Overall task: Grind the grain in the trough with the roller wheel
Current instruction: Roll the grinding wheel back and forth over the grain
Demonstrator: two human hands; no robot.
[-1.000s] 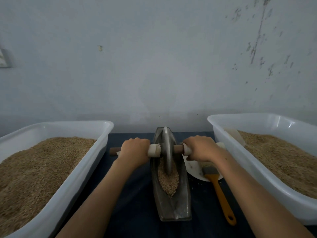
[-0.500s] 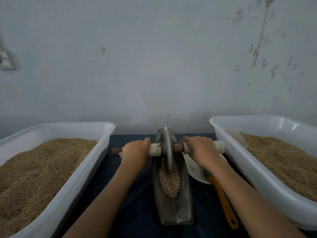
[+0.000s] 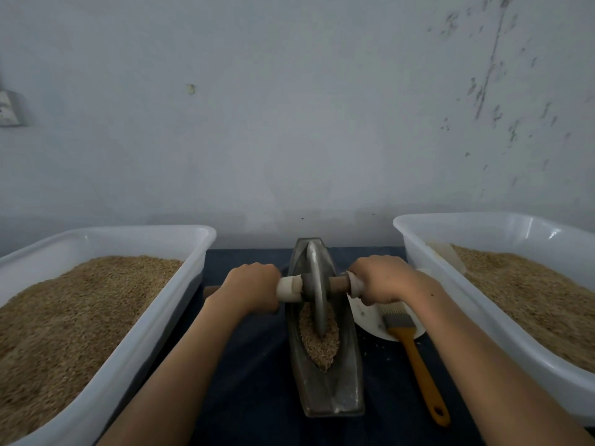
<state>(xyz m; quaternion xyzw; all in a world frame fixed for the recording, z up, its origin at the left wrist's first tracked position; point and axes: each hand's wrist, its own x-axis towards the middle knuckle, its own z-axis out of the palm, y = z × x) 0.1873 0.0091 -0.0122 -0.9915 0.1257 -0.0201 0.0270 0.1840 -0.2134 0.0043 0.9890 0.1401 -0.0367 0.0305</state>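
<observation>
A boat-shaped grey metal trough (image 3: 341, 394) lies lengthwise on the dark cloth in the middle. Tan grain (image 3: 320, 347) fills its hollow. A grey roller wheel (image 3: 317, 284) stands upright in the trough with its lower edge in the grain. A wooden axle with white wrapped handles runs through the wheel. My left hand (image 3: 249, 289) is closed around the left handle. My right hand (image 3: 383, 280) is closed around the right handle.
A white tub (image 3: 135, 358) of grain stands at the left, and another white tub (image 3: 502, 329) of grain at the right. A white dish (image 3: 370, 320) and an orange-handled brush (image 3: 415, 355) lie just right of the trough. A pale wall rises behind.
The wheel has rolled toward me along the trough, from the far end into the grain, with both hands drawing back on the handles.
</observation>
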